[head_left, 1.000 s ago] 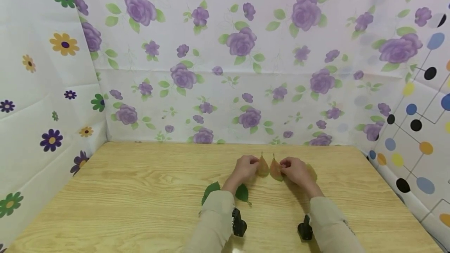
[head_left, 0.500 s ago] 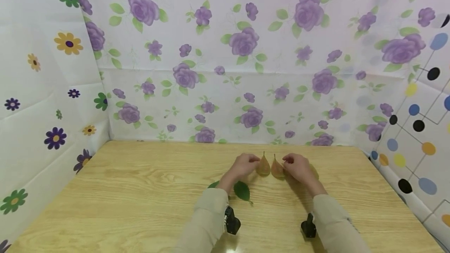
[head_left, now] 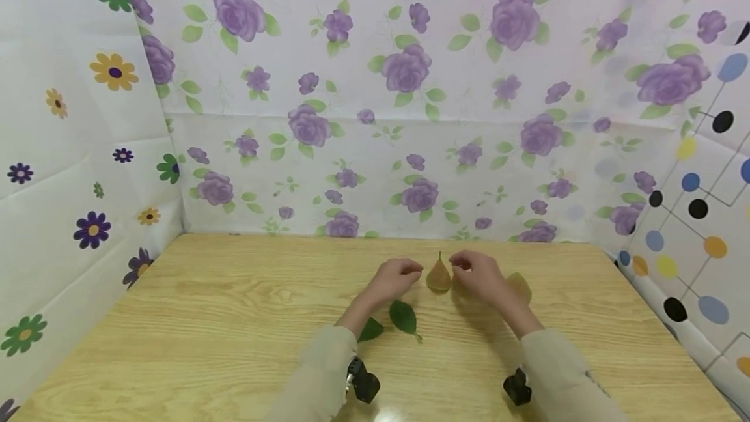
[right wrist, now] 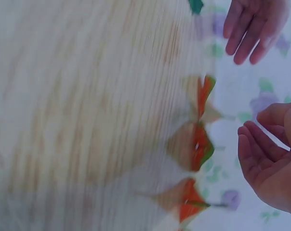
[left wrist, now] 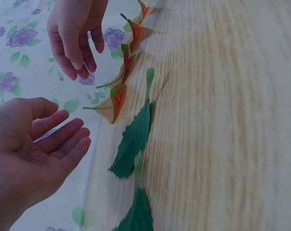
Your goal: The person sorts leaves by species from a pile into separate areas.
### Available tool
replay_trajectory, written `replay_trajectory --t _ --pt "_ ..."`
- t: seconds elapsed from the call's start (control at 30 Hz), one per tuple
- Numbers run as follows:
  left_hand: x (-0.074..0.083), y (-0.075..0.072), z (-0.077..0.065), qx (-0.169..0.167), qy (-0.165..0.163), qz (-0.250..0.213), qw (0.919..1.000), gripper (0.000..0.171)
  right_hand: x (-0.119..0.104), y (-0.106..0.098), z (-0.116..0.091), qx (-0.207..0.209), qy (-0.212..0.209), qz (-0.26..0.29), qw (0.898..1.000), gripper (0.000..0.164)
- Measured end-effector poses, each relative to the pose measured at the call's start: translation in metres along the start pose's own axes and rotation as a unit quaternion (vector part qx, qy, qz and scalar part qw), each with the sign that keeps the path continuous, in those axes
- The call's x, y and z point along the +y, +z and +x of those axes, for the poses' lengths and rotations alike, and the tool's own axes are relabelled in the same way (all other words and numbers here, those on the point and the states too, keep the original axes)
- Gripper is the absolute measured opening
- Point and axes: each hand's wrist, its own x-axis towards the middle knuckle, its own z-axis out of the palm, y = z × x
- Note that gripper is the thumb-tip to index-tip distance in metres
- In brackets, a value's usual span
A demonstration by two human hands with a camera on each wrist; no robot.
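An orange-brown leaf (head_left: 439, 277) with an upright stem lies on the table between my hands. My left hand (head_left: 395, 279) hovers just left of it, fingers loosely bent and holding nothing. To its right, my right hand (head_left: 476, 273) is likewise empty with relaxed fingers, hiding a second orange leaf in the head view. A yellowish leaf (head_left: 519, 286) shows behind the right wrist. Two green leaves lie nearer me, one (head_left: 403, 316) in full sight, the other (head_left: 371, 329) partly behind my left forearm. The right wrist view has several curled orange leaves (right wrist: 198, 147) in a row.
The wood-grain table (head_left: 234, 331) reaches back to a cloth wall (head_left: 375, 168) with purple flowers. Patterned cloth also closes both sides. A small black camera (head_left: 364, 380) sits at the left sleeve, another (head_left: 518, 387) at the right.
Both hands have let go of the two orange leaves. My left hand has drawn back left; my right hand has shifted slightly left, over the right-hand leaf.
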Motion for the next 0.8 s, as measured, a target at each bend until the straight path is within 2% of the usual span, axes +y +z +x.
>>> replay_trajectory --t 0.23,0.4,0.6,0.8 --pt "-0.013 -0.015 -0.019 0.000 0.002 0.001 1.0000 0.031 -0.027 0.011 -0.005 -0.035 -0.022 0.007 0.999 0.021" --pt "-0.020 -0.027 -0.033 0.003 0.013 0.026 0.9996 0.030 -0.038 0.027 -0.010 -0.055 -0.084 -0.014 0.995 0.019" --pt "-0.025 -0.040 -0.046 0.002 0.028 0.048 0.9985 0.029 -0.052 0.045 -0.018 -0.105 -0.151 -0.036 0.982 0.028" --pt "-0.036 -0.052 -0.058 0.000 0.025 0.068 0.9974 0.028 -0.064 0.060 -0.025 -0.165 -0.200 -0.089 0.962 0.032"
